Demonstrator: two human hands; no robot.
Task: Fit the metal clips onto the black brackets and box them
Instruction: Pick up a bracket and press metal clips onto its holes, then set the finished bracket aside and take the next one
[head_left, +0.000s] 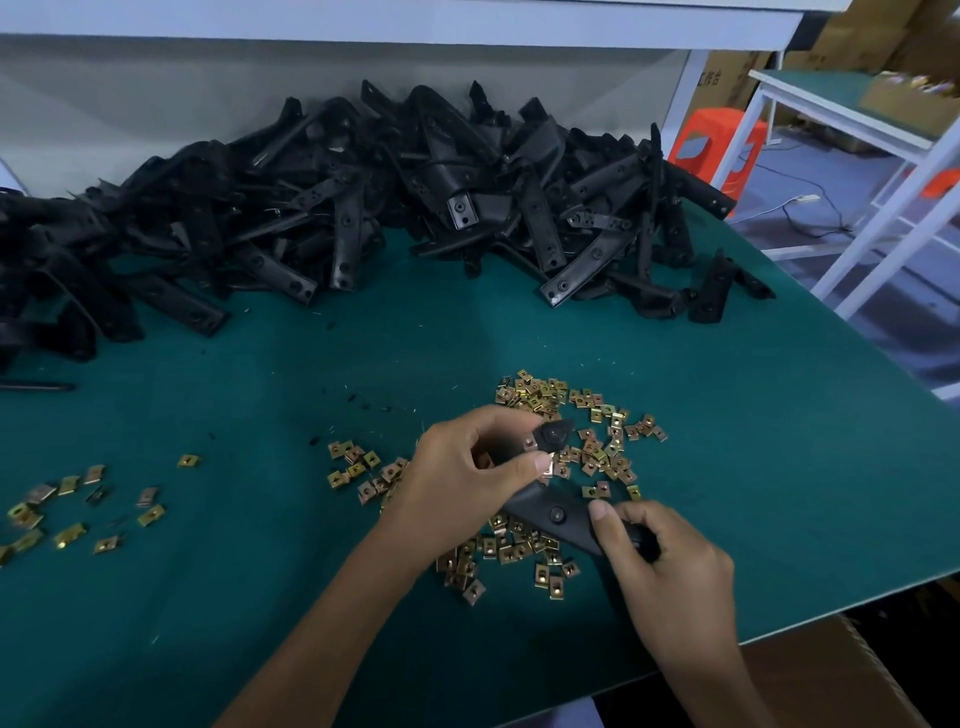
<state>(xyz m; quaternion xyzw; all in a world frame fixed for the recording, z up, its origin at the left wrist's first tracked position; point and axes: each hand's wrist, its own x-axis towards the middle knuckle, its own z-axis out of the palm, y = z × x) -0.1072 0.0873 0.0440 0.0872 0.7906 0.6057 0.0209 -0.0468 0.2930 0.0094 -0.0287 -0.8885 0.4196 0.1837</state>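
A few loose clips (70, 535) are lying at the left of the green tabletop (260, 597), and a big pile of black brackets (363, 197) is sitting along the back. The left hand (462, 488) is curling its grip around the upper end of one bracket (558, 514), its thumb pressing a metal clip (545, 469) against it, over the main heap of clips (597, 447). The right hand (675, 577) is closing its grip on the bracket's lower end. A cardboard box (831, 675) is showing below the tabletop's near right edge.

Open green mat (363, 353) between the bracket heap (363, 197) behind and clip scatter (597, 441) nearer
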